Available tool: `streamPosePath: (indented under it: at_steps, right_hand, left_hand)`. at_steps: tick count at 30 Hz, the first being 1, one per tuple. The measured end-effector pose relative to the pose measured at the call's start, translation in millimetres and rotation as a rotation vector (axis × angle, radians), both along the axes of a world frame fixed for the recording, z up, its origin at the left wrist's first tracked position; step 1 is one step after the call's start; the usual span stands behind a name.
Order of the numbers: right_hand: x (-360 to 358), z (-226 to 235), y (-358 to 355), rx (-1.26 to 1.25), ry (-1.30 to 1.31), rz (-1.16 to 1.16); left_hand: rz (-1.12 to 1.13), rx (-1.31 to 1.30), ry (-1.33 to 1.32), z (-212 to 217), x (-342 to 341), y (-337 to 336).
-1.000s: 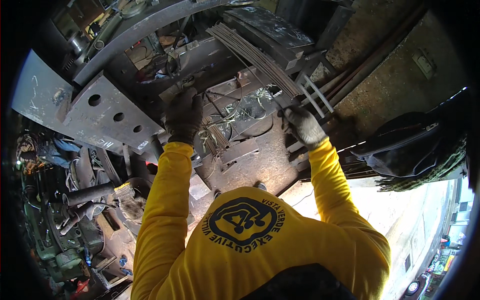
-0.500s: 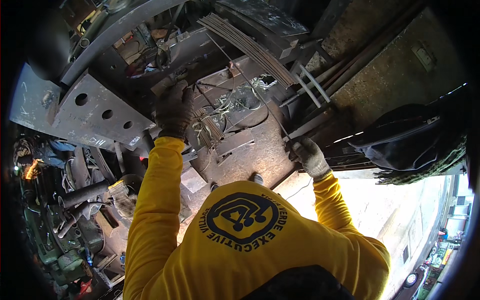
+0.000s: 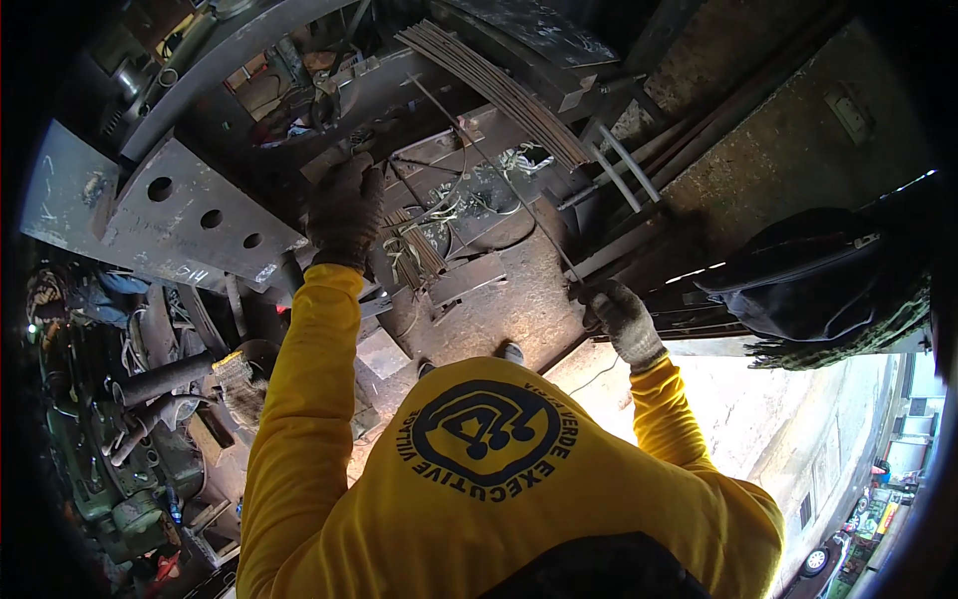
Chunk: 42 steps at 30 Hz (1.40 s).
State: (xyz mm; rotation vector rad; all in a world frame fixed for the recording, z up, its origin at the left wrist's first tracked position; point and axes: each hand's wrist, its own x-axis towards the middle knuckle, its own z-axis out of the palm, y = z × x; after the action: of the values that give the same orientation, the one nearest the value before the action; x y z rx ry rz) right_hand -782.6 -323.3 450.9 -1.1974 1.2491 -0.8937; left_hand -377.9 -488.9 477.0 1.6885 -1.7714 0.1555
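My right hand (image 3: 621, 321), in a grey-brown knit glove, is closed around the near end of a thin metal rod (image 3: 547, 236). The rod slants away to the far left over the work area. My left hand (image 3: 344, 215), in a dark dirty glove, has its fingers curled beside a dark metal piece (image 3: 324, 163); what they grip, if anything, is hidden. A bundle of short rods (image 3: 417, 252) with pale ties lies to the right of the left forearm. Farther off, several long rods (image 3: 499, 88) lie side by side.
A heavy steel plate (image 3: 182, 222) with three holes stands left of my left hand. A pipe (image 3: 165, 379), a worn glove (image 3: 239, 392) and green machinery (image 3: 110, 469) crowd the lower left. A black bag (image 3: 798, 265) hangs at right. Metal bars (image 3: 624, 165) jut out at upper right.
The view has shifted slightly. The rod's far end sits a little lower, and my right hand still holds its near end. Orange sparks at the far left no longer show.
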Motion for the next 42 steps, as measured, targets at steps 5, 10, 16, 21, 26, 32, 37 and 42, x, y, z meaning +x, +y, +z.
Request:
streamPosePath:
  at_steps: [5, 10, 16, 21, 26, 32, 37, 42]
  right_hand:
    - [-12, -2, 5, -0.021, 0.085, 0.071]
    - [-14, -2, 2, 0.104, -0.138, 0.114]
    - [-2, -11, -24, 0.208, -0.039, 0.27]
    - [16, -10, -45, 0.384, -0.352, 0.245]
    - [41, 13, -87, 0.313, -0.161, 0.312]
    - [69, 14, -130, 0.222, -0.039, 0.206]
    - [85, 4, -151, 0.21, 0.002, 0.159]
    - [98, 37, -145, 0.316, 0.181, 0.107]
  left_hand:
    - [-0.045, -0.045, 0.046, -4, 2, -1]
    - [-0.058, -0.05, 0.039, -2, 1, 0]
    - [-0.043, -0.085, 0.028, -4, 2, -2]
    - [-0.029, -0.088, 0.037, -6, 1, -3]
    - [-0.011, -0.081, 0.019, -6, 3, -3]
    - [-0.038, -0.103, 0.005, 0, 0, -4]
    - [-0.024, -0.071, 0.002, -2, 0, -4]
    - [-0.016, -0.094, 0.0, -2, 1, -4]
